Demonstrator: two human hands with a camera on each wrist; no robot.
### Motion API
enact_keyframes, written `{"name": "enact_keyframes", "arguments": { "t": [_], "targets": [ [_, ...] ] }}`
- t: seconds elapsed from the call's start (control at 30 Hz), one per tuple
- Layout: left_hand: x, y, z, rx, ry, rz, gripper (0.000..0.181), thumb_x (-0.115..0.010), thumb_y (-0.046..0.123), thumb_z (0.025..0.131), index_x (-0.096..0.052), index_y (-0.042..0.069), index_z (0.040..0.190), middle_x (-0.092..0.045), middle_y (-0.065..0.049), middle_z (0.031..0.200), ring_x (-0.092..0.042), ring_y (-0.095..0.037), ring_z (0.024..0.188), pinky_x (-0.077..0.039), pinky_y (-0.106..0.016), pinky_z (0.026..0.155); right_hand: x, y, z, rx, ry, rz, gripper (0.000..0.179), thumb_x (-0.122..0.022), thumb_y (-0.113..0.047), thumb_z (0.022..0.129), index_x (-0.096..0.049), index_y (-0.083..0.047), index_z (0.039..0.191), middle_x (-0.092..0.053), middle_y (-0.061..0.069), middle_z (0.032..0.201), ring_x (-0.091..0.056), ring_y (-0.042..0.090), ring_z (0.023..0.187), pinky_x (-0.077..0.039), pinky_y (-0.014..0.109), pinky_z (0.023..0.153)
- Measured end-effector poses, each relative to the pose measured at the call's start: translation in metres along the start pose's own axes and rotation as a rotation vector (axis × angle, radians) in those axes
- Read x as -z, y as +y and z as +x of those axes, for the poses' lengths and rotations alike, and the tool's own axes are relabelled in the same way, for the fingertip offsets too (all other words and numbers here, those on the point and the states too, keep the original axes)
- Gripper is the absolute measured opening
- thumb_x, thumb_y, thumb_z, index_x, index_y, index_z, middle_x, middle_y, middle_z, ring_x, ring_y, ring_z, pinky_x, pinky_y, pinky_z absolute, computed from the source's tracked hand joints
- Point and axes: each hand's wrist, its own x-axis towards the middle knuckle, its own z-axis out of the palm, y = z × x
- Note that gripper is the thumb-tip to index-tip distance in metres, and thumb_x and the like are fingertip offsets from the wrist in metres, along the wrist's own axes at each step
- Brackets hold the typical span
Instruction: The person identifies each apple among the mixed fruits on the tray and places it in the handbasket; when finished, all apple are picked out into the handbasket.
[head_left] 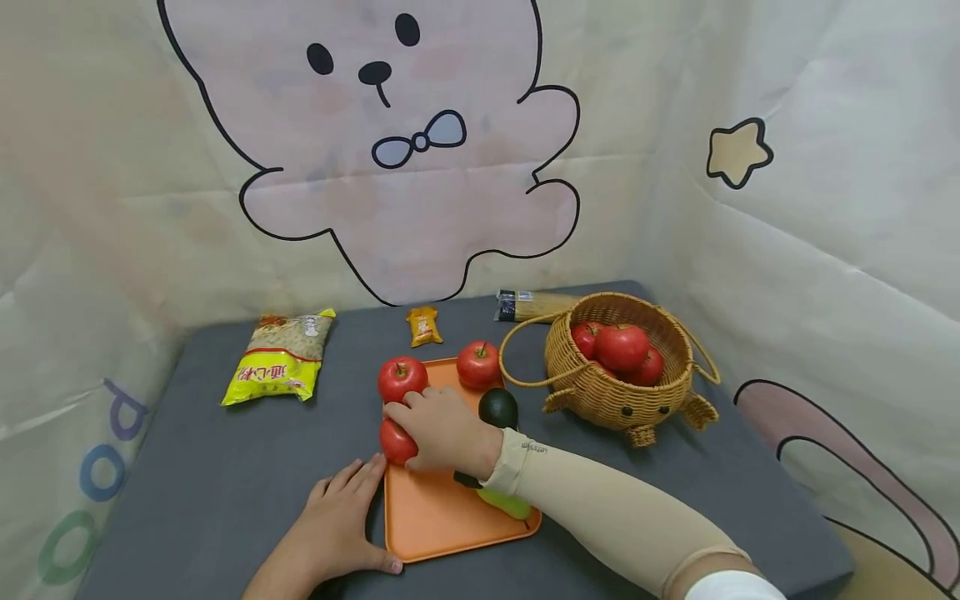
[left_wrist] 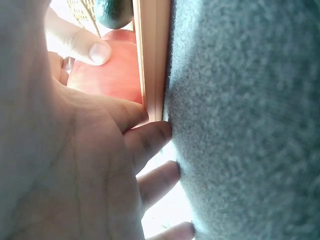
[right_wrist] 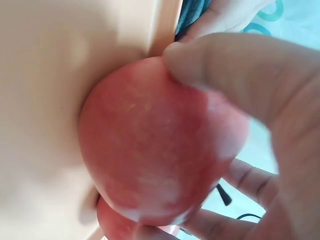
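Note:
My right hand [head_left: 450,429] grips a red apple [head_left: 396,442] at the left side of an orange tray [head_left: 435,525], thumb and fingers round it. In the right wrist view this apple [right_wrist: 160,145] sits against the tray's rim. My left hand [head_left: 337,517] lies with fingers spread along the tray's left edge; in the left wrist view its fingertips [left_wrist: 165,130] touch rim and table. Two more apples, one [head_left: 402,379] at the back left and one [head_left: 478,364] at the back right, are on the tray. A dark green avocado [head_left: 498,408] and a light green fruit [head_left: 506,503], partly hidden by my right arm, lie along its right side.
Right of the tray stands a wicker basket [head_left: 600,404] holding several red apples, its handle leaning toward the tray. Behind it lies a pack of dried noodles [head_left: 532,305]. A yellow bag [head_left: 281,358] and a small orange packet [head_left: 424,326] lie on the grey table [head_left: 247,467].

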Motion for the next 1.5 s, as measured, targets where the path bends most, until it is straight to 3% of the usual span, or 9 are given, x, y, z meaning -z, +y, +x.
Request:
{"name": "enact_keyframes", "arguments": {
  "t": [0.17, 0.33, 0.5, 0.7, 0.93, 1.07, 1.23, 1.4, 1.5],
  "targets": [
    [-0.001, -0.002, -0.002, -0.005, 0.005, 0.004, 0.151, -0.087, 0.087, 0.05, -0.034, 0.009, 0.168, -0.038, -0.009, 0.169, -0.031, -0.042, 0.153, -0.024, -0.076, 0.113, 0.003, -0.002, 0.001, -0.005, -0.032, 0.003, 0.079, -0.084, -0.057, 0.082, -0.058, -0.023, 0.148, -0.067, 0.001, 0.128, -0.063, 0.021, 0.111, -0.055, 0.041, 0.088],
    [-0.002, -0.001, -0.002, -0.009, 0.011, 0.002, 0.151, -0.088, 0.087, 0.05, -0.035, 0.008, 0.167, -0.039, -0.01, 0.168, -0.031, -0.043, 0.152, -0.025, -0.074, 0.114, 0.018, 0.004, -0.01, 0.011, 0.026, 0.079, 0.076, -0.082, -0.058, 0.08, -0.059, -0.024, 0.145, -0.066, 0.0, 0.127, -0.061, 0.018, 0.108, -0.055, 0.041, 0.087],
    [-0.002, -0.001, -0.002, -0.004, 0.01, 0.006, 0.152, -0.088, 0.087, 0.05, -0.033, 0.009, 0.168, -0.039, -0.01, 0.168, -0.032, -0.043, 0.153, -0.025, -0.074, 0.114, 0.058, 0.018, -0.036, 0.009, 0.143, 0.13, 0.075, -0.08, -0.061, 0.081, -0.061, -0.026, 0.144, -0.066, -0.001, 0.13, -0.061, 0.017, 0.11, -0.054, 0.042, 0.089],
    [-0.002, 0.0, -0.001, 0.005, 0.0, 0.012, 0.154, -0.088, 0.088, 0.049, -0.033, 0.008, 0.168, -0.039, -0.011, 0.168, -0.032, -0.043, 0.153, -0.025, -0.074, 0.114, 0.105, 0.048, -0.075, -0.032, 0.361, 0.138, 0.068, -0.08, -0.057, 0.077, -0.067, -0.027, 0.136, -0.068, -0.001, 0.124, -0.064, 0.019, 0.1, -0.056, 0.04, 0.08],
    [0.0, 0.001, -0.003, -0.008, 0.011, 0.013, 0.153, -0.089, 0.086, 0.049, -0.032, 0.007, 0.168, -0.039, -0.011, 0.168, -0.033, -0.043, 0.152, -0.027, -0.074, 0.113, 0.128, 0.106, -0.124, -0.198, 0.49, 0.117, 0.069, -0.082, -0.054, 0.075, -0.069, -0.019, 0.134, -0.072, 0.001, 0.119, -0.065, 0.024, 0.102, -0.056, 0.047, 0.08],
    [0.0, 0.002, -0.004, -0.009, 0.013, 0.007, 0.153, -0.089, 0.086, 0.049, -0.032, 0.007, 0.168, -0.039, -0.012, 0.168, -0.033, -0.043, 0.152, -0.026, -0.073, 0.114, 0.127, 0.141, -0.152, -0.364, 0.461, 0.134, 0.068, -0.084, -0.051, 0.077, -0.069, -0.018, 0.135, -0.074, 0.001, 0.114, -0.062, 0.025, 0.097, -0.056, 0.048, 0.075],
    [0.0, 0.001, -0.005, -0.009, 0.018, -0.002, 0.152, -0.09, 0.085, 0.05, -0.033, 0.007, 0.168, -0.039, -0.012, 0.168, -0.033, -0.044, 0.152, -0.026, -0.072, 0.115, 0.119, 0.178, -0.179, -0.53, 0.343, 0.165, 0.066, -0.085, -0.049, 0.081, -0.067, -0.019, 0.137, -0.074, 0.003, 0.112, -0.061, 0.028, 0.098, -0.058, 0.055, 0.074],
    [0.001, 0.003, -0.006, -0.01, 0.016, -0.004, 0.152, -0.09, 0.084, 0.05, -0.033, 0.007, 0.168, -0.039, -0.012, 0.168, -0.033, -0.043, 0.153, -0.026, -0.072, 0.115, 0.107, 0.201, -0.2, -0.619, 0.202, 0.195, 0.07, -0.081, -0.055, 0.087, -0.064, -0.018, 0.144, -0.072, 0.009, 0.12, -0.061, 0.032, 0.104, -0.059, 0.059, 0.076],
    [0.003, 0.004, -0.005, -0.012, 0.012, -0.006, 0.152, -0.09, 0.083, 0.051, -0.032, 0.007, 0.168, -0.038, -0.012, 0.168, -0.032, -0.044, 0.152, -0.026, -0.073, 0.114, 0.1, 0.212, -0.21, -0.635, 0.143, 0.214, 0.067, -0.078, -0.057, 0.089, -0.064, -0.017, 0.141, -0.073, 0.009, 0.115, -0.063, 0.031, 0.099, -0.059, 0.054, 0.071]
  ]
}}
